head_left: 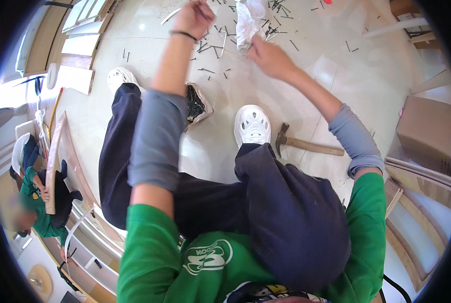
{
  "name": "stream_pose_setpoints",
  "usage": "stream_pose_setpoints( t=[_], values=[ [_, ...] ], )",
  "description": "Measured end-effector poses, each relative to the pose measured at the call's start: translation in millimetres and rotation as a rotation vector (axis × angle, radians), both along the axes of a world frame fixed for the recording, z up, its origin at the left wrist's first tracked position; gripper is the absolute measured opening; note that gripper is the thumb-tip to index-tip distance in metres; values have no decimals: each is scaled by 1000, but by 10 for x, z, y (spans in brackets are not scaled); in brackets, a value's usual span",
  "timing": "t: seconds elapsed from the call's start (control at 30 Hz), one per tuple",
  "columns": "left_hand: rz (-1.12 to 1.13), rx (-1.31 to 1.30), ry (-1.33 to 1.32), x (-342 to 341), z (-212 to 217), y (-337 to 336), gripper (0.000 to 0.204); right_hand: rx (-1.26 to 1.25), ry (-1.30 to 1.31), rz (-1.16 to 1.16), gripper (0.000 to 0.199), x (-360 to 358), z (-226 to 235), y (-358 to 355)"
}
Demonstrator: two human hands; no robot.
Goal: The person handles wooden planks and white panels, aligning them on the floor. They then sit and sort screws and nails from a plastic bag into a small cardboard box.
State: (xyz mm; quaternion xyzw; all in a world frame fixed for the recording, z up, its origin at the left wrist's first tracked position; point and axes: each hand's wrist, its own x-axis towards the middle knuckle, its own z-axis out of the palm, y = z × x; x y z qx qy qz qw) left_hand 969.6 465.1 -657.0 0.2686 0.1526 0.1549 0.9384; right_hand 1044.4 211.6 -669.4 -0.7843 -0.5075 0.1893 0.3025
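Note:
My right hand (272, 58) pinches the lower end of a crumpled white plastic bag (249, 20) above the floor. Around the bag lie many scattered dark nails (216, 49). My left hand (194, 19), a dark band on its wrist, is raised at the top, left of the bag. Its fingers look curled and slightly blurred; whatever they hold, if anything, cannot be made out. Between my feet stands an opened bag of dark nails (197, 105), partly hidden by my left forearm. Beside my right shoe, a claw hammer (306, 145) with a wooden handle lies on the floor.
At the left, another person in green holds a long pale wooden piece (53, 166). Wooden panels (79, 60) lean at the upper left. A cardboard box (427, 132) and curved wooden frames (412, 237) stand at the right. Single nails (351, 47) lie farther out.

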Motion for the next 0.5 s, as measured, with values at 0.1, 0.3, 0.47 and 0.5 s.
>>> stream_pose_setpoints(
  t=[0.1,0.3,0.47,0.5],
  values=[
    [328,-348,172,-382,-123,-845,19,192,92,-71,28,-65,631,151],
    [316,-382,22,-757,382,-1479,39,227,-125,251,23,-600,923,301],
    [515,-412,175,-939,240,-1181,27,494,-204,339,24,-887,844,476],
    [458,-514,180,-979,139,-1130,24,461,-125,291,23,-923,914,441]
  ],
)
